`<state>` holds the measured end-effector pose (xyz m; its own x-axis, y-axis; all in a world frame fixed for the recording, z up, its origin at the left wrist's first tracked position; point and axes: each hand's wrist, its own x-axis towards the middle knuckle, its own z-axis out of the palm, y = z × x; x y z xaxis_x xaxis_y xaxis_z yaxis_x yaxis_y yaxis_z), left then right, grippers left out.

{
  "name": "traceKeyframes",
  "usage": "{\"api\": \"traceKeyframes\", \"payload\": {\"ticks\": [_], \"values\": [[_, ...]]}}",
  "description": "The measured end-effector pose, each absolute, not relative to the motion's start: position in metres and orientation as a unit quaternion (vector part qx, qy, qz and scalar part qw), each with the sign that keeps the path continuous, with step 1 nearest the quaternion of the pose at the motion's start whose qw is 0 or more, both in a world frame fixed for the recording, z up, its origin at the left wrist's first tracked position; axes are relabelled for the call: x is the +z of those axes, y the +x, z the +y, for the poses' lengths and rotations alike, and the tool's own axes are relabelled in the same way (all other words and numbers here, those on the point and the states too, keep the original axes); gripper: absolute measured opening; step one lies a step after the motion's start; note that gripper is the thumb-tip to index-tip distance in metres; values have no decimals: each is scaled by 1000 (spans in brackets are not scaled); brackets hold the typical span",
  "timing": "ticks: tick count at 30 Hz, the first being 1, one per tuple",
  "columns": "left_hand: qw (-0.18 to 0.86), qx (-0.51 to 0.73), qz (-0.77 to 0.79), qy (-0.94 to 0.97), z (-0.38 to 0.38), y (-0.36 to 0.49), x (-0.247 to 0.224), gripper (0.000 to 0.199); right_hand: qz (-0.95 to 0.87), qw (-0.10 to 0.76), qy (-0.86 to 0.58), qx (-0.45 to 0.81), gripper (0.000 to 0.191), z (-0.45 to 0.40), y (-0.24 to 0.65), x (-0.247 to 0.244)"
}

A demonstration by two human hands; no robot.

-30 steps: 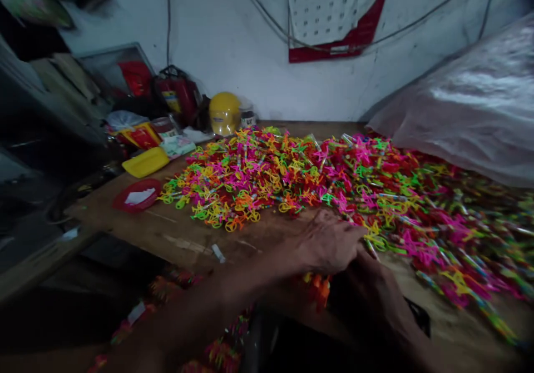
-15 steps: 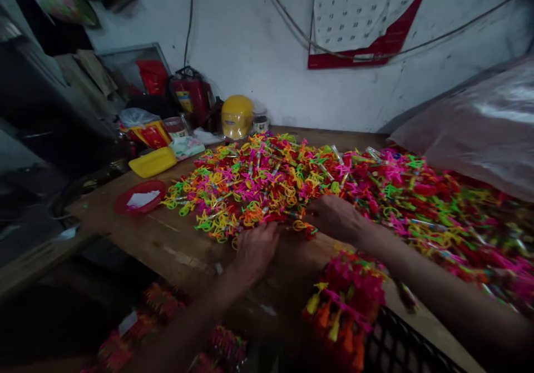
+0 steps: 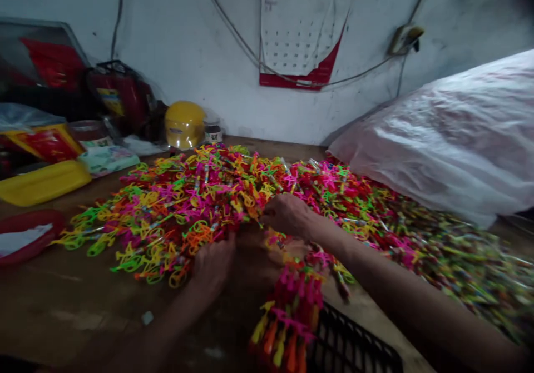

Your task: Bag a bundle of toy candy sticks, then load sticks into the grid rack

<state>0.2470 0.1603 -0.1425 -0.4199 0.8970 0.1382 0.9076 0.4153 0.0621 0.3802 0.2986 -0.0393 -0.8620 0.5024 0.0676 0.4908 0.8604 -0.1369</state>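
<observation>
A wide heap of small bright plastic toys (image 3: 196, 200), pink, yellow, green, orange and red, some with loops and some with clear tubes, covers the wooden table. My left hand (image 3: 213, 264) is at the heap's near edge, blurred by motion, its fingertips hidden against the toys. To its right, my right hand (image 3: 287, 215) reaches into the heap with curled fingers; what they hold, if anything, I cannot make out. Nearer me, a bundle of toys (image 3: 290, 312) in neat rows, pink above yellow and orange, rests at a black plastic crate (image 3: 354, 339).
A red basket (image 3: 52, 231) with white paper and a yellow tray (image 3: 45, 183) lie at the left. Behind the heap stand a yellow lidded container (image 3: 184, 125) and a jar (image 3: 213, 131). A large translucent plastic bag (image 3: 450, 139) bulges at the right. A calendar (image 3: 302, 34) hangs on the wall.
The view has swung right, so the objects at the left sit farther left and more of the plastic bag shows. Both hands stay at the heap's near edge, with the right hand's fingers among the toys.
</observation>
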Motion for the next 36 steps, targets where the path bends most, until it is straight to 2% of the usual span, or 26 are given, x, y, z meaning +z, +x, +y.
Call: {"api": "traceKeyframes", "payload": {"ticks": [3, 7, 11, 14, 17, 20, 24, 28, 33, 36], "values": [[2, -123, -839, -531, 162, 251, -136, 30, -940, 117, -285, 148, 29, 310, 439, -29], [-72, -238, -809, -532, 163, 255, -109, 18, -745, 302, -396, 445, 31, 302, 518, -52], [-192, -395, -745, -503, 171, 258, -72, 23, -635, 343, -452, 524, 32, 261, 566, -90], [-285, -510, -667, -462, 181, 271, -55, 29, -664, 345, -459, 480, 29, 224, 582, -111], [-366, -564, -603, -430, 187, 293, -53, 29, -785, 296, -461, 289, 22, 198, 589, -126], [-459, -608, -539, -359, 185, 313, -55, 20, -863, 223, -444, 95, 19, 184, 591, -138], [-575, -650, -441, -228, 178, 331, -49, 8, -873, 167, -458, -27, 13, 180, 587, -142], [-597, -617, -448, -250, 169, 350, -35, 13, -879, 167, -447, 17, 14, 182, 587, -139], [-597, -632, -442, -224, 157, 370, -34, 22, -799, 281, -451, 284, 13, 169, 597, -137], [-593, -650, -424, -217, 154, 377, -47, 20, -757, 299, -466, 347, 17, 151, 593, -139]]}}
